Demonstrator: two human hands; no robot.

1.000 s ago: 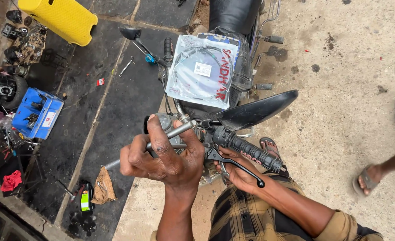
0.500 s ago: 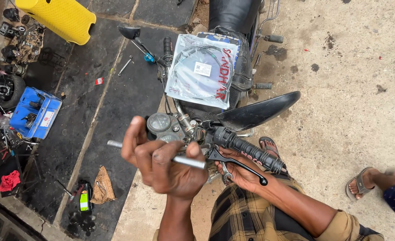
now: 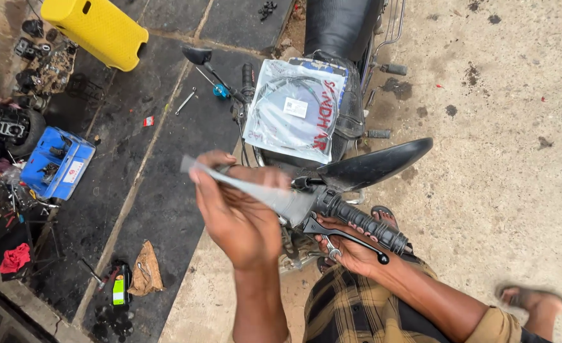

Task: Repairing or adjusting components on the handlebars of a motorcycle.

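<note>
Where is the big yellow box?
In the head view the yellow box lies at the top left, on the dark ground, left of the motorcycle's black seat and above the blue box of parts.

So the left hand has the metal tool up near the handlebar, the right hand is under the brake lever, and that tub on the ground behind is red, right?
Not quite: the head view shows the tub is yellow. The left hand does hold the metal tool near the handlebar, and the right hand is under the brake lever.
</note>
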